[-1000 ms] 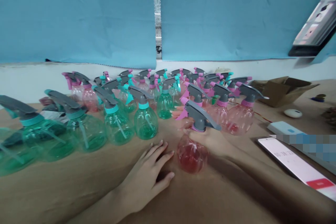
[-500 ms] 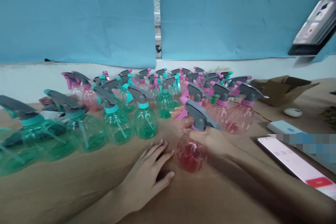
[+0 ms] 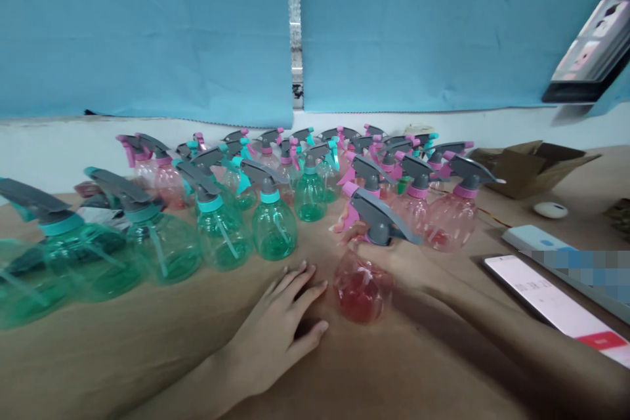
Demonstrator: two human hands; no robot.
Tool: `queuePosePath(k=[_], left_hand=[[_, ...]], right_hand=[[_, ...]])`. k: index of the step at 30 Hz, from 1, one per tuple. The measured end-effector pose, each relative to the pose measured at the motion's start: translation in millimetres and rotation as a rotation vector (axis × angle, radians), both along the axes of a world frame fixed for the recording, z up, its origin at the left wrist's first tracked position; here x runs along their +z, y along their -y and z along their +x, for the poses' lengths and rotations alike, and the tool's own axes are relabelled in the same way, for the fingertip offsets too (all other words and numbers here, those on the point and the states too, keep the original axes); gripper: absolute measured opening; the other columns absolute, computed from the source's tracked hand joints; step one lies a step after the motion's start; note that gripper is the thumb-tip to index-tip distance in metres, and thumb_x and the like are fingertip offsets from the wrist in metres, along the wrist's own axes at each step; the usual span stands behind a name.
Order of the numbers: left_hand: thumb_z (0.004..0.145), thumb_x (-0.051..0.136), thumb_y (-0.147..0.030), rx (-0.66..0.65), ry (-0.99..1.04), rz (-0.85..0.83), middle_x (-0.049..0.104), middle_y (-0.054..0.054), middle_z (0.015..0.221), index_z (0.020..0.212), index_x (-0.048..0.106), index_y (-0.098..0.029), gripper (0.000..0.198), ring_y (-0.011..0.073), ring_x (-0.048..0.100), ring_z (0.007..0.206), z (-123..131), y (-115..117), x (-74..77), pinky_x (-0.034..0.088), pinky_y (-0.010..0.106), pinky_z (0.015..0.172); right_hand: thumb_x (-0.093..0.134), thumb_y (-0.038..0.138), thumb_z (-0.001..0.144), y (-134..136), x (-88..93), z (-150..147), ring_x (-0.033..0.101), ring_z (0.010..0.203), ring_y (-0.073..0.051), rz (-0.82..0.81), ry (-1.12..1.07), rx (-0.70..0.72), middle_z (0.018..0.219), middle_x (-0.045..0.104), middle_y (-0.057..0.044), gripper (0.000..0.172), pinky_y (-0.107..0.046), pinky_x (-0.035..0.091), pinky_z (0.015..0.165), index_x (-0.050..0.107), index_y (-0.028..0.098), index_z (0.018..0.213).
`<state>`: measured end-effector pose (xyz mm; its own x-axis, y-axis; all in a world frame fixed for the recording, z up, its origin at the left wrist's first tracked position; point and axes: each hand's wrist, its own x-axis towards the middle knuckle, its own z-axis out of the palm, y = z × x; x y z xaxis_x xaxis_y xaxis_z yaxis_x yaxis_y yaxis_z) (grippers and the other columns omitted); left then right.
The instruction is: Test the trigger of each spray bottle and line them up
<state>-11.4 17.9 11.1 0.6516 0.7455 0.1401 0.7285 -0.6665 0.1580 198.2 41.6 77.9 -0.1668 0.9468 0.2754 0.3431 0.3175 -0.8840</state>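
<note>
My right hand (image 3: 394, 261) is wrapped round the neck of a pink spray bottle (image 3: 361, 292) with a grey and pink trigger head (image 3: 381, 216). Dark pink liquid shows in its round body, close above the table, and the head tilts a little. Part of my right fingers is hidden behind the trigger and neck. To the left of that bottle, my left hand (image 3: 283, 318) lies flat on the brown tabletop (image 3: 374, 380), fingers spread, holding nothing. Ahead of it stands a green spray bottle (image 3: 274, 230) with a turquoise collar.
More green spray bottles (image 3: 165, 246) line the left side, and pink ones (image 3: 450, 220) stand behind my right hand. Mixed bottles crowd the back by the wall. On the right are an open cardboard box (image 3: 529, 170), a white computer mouse (image 3: 550, 210) and a phone (image 3: 546, 295) showing a timer.
My right hand has shifted the pink spray bottle slightly right, and its trigger head leans more to the right. My left hand stays in place.
</note>
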Motion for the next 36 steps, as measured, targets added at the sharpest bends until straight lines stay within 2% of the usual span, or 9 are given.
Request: queuePosePath(k=[6, 11, 14, 18, 22, 29, 36], left_hand=[[0.090, 0.043, -0.043, 0.011, -0.015, 0.001, 0.030, 0.005, 0.143, 0.132, 0.040, -0.024, 0.046, 0.0242, 0.026, 0.130, -1.2, -1.0, -2.9, 0.026, 0.043, 0.103], [0.090, 0.042, -0.043, 0.008, -0.030, 0.010, 0.030, 0.005, 0.143, 0.132, 0.039, -0.025, 0.046, 0.0237, 0.026, 0.130, -1.0, -1.0, -3.4, 0.026, 0.044, 0.103], [0.090, 0.042, -0.044, 0.005, -0.031, 0.008, 0.029, 0.005, 0.143, 0.132, 0.038, -0.024, 0.047, 0.0234, 0.025, 0.130, -1.1, -1.2, -3.9, 0.026, 0.044, 0.103], [0.090, 0.042, -0.044, -0.001, -0.015, 0.024, 0.030, 0.005, 0.143, 0.132, 0.039, -0.024, 0.046, 0.0238, 0.026, 0.130, -1.3, -2.6, -4.7, 0.027, 0.044, 0.103], [0.090, 0.043, -0.042, -0.015, -0.009, 0.032, 0.032, 0.006, 0.142, 0.131, 0.040, -0.022, 0.046, 0.0243, 0.027, 0.129, -1.0, -3.0, -3.8, 0.027, 0.044, 0.103], [0.090, 0.043, -0.042, -0.020, -0.011, 0.048, 0.033, 0.007, 0.142, 0.131, 0.040, -0.022, 0.046, 0.0242, 0.027, 0.129, -2.1, -2.4, -4.9, 0.028, 0.045, 0.103], [0.090, 0.042, -0.042, -0.019, -0.018, 0.054, 0.034, 0.008, 0.141, 0.130, 0.042, -0.020, 0.046, 0.0245, 0.028, 0.129, -1.5, -3.0, -4.5, 0.027, 0.046, 0.103]], right_hand=[[0.049, 0.014, 0.064, -4.4, -8.1, 2.7, 0.051, 0.057, -0.012, 0.021, -0.017, 0.043, 0.058, 0.053, 0.003, 0.011, -0.027, 0.043, 0.054, 0.054, 0.020, 0.072], [0.049, 0.012, 0.061, -4.8, -6.3, 4.8, 0.053, 0.061, -0.013, 0.035, -0.020, 0.072, 0.066, 0.057, 0.003, 0.018, -0.028, 0.046, 0.059, 0.056, 0.020, 0.076], [0.049, 0.012, 0.062, -4.5, -5.4, 4.6, 0.056, 0.064, -0.015, 0.025, -0.011, 0.075, 0.065, 0.058, 0.002, 0.016, -0.029, 0.047, 0.061, 0.058, 0.021, 0.073], [0.050, 0.015, 0.064, -5.2, -9.0, 2.5, 0.060, 0.071, -0.017, -0.014, 0.021, 0.049, 0.064, 0.059, 0.000, 0.011, -0.030, 0.047, 0.066, 0.058, 0.021, 0.068], [0.051, 0.019, 0.066, -5.7, -13.2, 0.9, 0.060, 0.073, -0.017, 0.000, 0.017, 0.020, 0.070, 0.062, -0.001, 0.011, -0.031, 0.048, 0.067, 0.059, 0.020, 0.074], [0.053, 0.021, 0.066, -3.8, -12.5, 0.6, 0.056, 0.061, -0.015, 0.058, 0.059, -0.049, 0.058, 0.056, 0.001, 0.003, -0.029, 0.047, 0.058, 0.056, 0.021, 0.067], [0.055, 0.032, 0.072, 3.2, -12.0, -0.1, 0.057, 0.063, -0.016, 0.080, 0.071, -0.059, 0.059, 0.058, 0.001, 0.014, -0.031, 0.048, 0.061, 0.059, 0.019, 0.072]])
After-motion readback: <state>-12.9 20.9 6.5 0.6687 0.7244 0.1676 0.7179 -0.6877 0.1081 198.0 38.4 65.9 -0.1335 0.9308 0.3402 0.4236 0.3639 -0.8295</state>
